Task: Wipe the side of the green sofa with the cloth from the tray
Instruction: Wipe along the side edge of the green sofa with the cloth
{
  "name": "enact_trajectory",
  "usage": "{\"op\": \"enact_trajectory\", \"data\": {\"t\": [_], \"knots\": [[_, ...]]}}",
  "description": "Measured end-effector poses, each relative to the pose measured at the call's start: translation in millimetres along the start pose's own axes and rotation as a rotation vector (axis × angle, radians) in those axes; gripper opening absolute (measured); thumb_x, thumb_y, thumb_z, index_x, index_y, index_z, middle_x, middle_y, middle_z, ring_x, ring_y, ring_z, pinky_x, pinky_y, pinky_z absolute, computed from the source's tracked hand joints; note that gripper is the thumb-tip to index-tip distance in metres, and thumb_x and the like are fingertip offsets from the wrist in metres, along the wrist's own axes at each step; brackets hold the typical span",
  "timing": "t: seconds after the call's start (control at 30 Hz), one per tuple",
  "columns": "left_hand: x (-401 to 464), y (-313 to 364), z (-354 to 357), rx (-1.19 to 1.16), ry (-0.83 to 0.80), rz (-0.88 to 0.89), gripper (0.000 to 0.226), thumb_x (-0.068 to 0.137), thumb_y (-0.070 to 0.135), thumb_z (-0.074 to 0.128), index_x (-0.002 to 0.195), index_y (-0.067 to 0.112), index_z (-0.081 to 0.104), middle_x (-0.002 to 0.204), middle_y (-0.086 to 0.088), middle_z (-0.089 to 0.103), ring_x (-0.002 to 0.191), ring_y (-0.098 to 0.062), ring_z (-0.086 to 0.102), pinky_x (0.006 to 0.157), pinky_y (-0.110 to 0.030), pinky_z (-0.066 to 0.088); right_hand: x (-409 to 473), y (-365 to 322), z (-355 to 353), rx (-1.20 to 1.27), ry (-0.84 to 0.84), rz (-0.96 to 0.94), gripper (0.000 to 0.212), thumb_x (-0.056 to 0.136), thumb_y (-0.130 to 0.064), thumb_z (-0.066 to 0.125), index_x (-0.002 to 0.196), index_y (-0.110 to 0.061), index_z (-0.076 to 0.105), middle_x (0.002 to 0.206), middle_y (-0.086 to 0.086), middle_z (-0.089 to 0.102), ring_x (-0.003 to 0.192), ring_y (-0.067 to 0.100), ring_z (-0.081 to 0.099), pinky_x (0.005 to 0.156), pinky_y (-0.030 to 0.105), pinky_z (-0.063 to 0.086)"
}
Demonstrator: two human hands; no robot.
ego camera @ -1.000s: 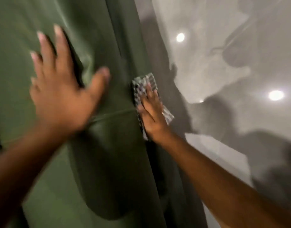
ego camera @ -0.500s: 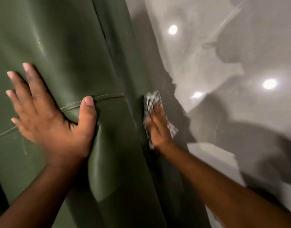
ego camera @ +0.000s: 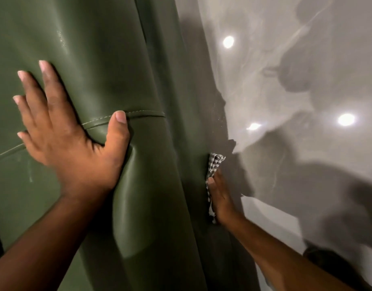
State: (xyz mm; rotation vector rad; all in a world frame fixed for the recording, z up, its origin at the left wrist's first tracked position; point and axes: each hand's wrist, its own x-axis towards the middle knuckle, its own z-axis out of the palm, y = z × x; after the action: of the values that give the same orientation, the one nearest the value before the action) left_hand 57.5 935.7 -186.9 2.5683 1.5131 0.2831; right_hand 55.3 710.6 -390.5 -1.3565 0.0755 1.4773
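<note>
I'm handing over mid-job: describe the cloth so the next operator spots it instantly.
Find the green sofa filling the left of the view, then follow its shadowed side panel down to the right hand. The cloth is pressed flat under it, the only checked grey-and-white thing there.

Right hand hides most of the cloth.

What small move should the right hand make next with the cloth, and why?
Probably slide the right hand further along the side panel, keeping the checked cloth pressed flat. The cloth sits between the palm and the green sofa, only a narrow strip is covered, and more of the panel lies beyond. The left hand, spread on the sofa, can brace it.
</note>
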Motion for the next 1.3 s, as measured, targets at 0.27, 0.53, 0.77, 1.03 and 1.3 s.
{"op": "enact_trajectory", "data": {"t": [0.27, 0.53, 0.77, 1.03, 1.3], "knots": [[-12, 44, -5, 0.221, 0.070, 0.016, 0.102, 0.084, 0.077, 0.037, 0.161, 0.013, 0.018, 0.170, -0.018, 0.015, 0.157, -0.042, 0.012, 0.121, -0.065, 0.010, 93, -108, 19, 0.115, 0.015, -0.153, 0.067, 0.093, -0.044, 0.038, 0.150, -0.011, 0.025, 0.161, 0.009, 0.025, 0.148, 0.020, 0.022, 0.122, 0.033, 0.017], [-12, 48, -7, 0.248, 0.053, -0.041, 0.102, 0.074, 0.069, 0.043, 0.162, 0.024, 0.017, 0.172, -0.010, 0.013, 0.158, -0.038, 0.011, 0.120, -0.067, 0.009, -2, -68, 25, -0.261, -0.083, -0.559, 0.050, 0.097, -0.056, 0.035, 0.139, -0.066, 0.008, 0.158, -0.033, -0.003, 0.151, 0.011, -0.006, 0.122, 0.060, 0.001], [-11, 43, 1, 0.244, 0.100, -0.015, 0.099, 0.077, 0.067, 0.043, 0.161, 0.020, 0.020, 0.170, -0.016, 0.017, 0.157, -0.040, 0.014, 0.119, -0.068, 0.009, 96, -162, 44, -0.327, 0.010, -0.692, 0.043, 0.094, -0.064, 0.026, 0.137, -0.062, 0.019, 0.164, -0.001, 0.002, 0.151, 0.034, -0.001, 0.118, 0.068, 0.008], [-9, 47, -14, 0.206, -0.047, -0.041, 0.105, 0.071, 0.074, 0.044, 0.162, 0.030, 0.014, 0.173, -0.009, 0.007, 0.159, -0.035, 0.004, 0.122, -0.064, 0.005, 96, -164, 43, -0.306, -0.043, -0.643, 0.052, 0.095, -0.052, 0.033, 0.134, -0.069, 0.004, 0.163, -0.007, -0.002, 0.152, 0.025, -0.006, 0.120, 0.064, 0.005], [190, 55, -19, 0.236, -0.164, 0.062, 0.114, 0.062, 0.091, 0.036, 0.161, 0.041, 0.009, 0.173, -0.011, 0.003, 0.159, -0.039, 0.004, 0.124, -0.067, 0.010, 79, -158, 41, -0.302, -0.078, -0.662, 0.042, 0.088, -0.075, 0.026, 0.127, -0.079, 0.011, 0.157, -0.013, -0.001, 0.151, 0.027, -0.008, 0.122, 0.057, 0.002]]}}
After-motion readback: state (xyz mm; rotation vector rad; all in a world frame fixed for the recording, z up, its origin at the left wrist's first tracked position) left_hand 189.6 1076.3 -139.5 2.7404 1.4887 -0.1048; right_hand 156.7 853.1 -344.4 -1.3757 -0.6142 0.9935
